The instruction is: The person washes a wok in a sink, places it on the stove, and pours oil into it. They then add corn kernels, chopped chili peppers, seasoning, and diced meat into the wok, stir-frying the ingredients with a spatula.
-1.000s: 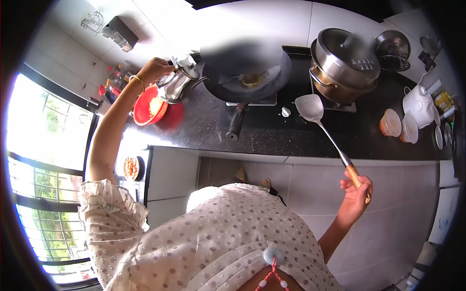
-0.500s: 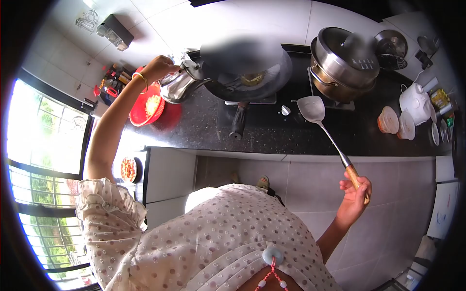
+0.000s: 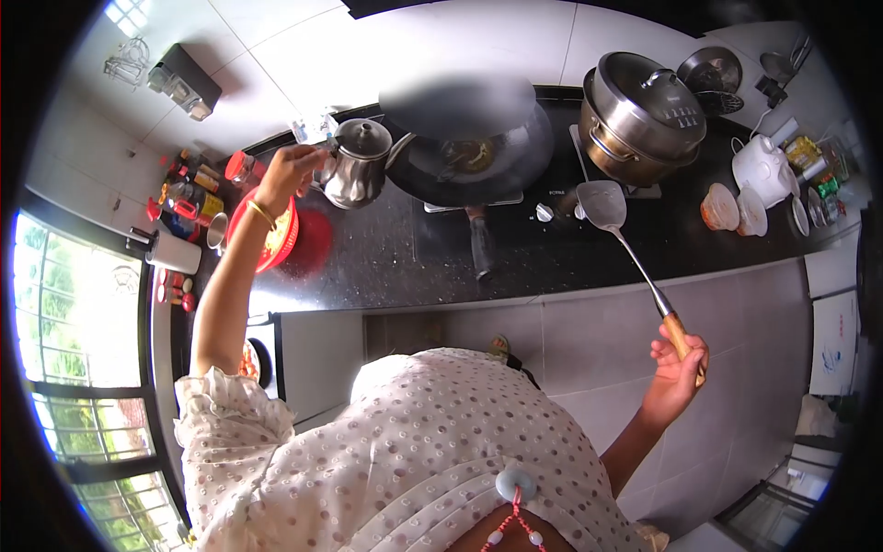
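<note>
My left hand is closed around the handle of a small metal pot with a spout. The pot is nearly upright left of the wok, its spout towards the wok's rim. In the black wok on the stove lies a small yellowish pool of liquid; a blurred patch hides its far side. Wrapped round a wooden handle, the fingers of my right hand hold a metal spatula. Its blade is over the counter, right of the wok and apart from it.
A large lidded steamer pot stands right of the wok. Behind my left wrist is a red basket with pale food. Bottles line the left corner. A white appliance and small tubs occupy the right end.
The small metal pot has gone from tilted towards the wok to nearly upright. My left hand has moved lower with it. The spatula stays almost where it was; the view has shifted.
</note>
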### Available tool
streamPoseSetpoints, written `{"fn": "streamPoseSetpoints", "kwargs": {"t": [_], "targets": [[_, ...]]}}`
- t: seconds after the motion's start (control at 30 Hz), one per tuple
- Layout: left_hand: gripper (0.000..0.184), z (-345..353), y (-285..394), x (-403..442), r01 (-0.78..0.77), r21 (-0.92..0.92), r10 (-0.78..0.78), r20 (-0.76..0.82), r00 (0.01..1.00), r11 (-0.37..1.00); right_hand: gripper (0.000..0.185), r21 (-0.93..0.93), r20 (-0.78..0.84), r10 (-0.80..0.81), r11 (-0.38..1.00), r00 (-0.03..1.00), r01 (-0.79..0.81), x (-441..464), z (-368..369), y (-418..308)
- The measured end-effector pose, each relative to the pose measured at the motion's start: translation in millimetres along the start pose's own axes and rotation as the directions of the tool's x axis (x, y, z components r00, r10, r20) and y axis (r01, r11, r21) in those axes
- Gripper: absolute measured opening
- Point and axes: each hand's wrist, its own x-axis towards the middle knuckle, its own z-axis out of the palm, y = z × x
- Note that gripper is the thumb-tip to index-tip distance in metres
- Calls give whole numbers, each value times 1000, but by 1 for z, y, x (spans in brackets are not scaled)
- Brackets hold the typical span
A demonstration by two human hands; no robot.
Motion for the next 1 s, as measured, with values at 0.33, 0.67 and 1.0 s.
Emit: {"fn": "streamPoseSetpoints", "kwargs": {"t": [0.33,0.67,1.0], "targets": [[23,3,-98,-11,-83,-739,-27,-135,990,668,30,14,-65,-27,1000,998,28,-55,75,-7],[25,8,-224,52,-84,-624,-283,-467,838,777,30,-50,-285,-15,999,958,1,-100,117,-31],[24,26,-306,143,-125,-628,-360,-585,727,768,33,-2,-272,-78,997,959,81,-133,133,-52]]}}
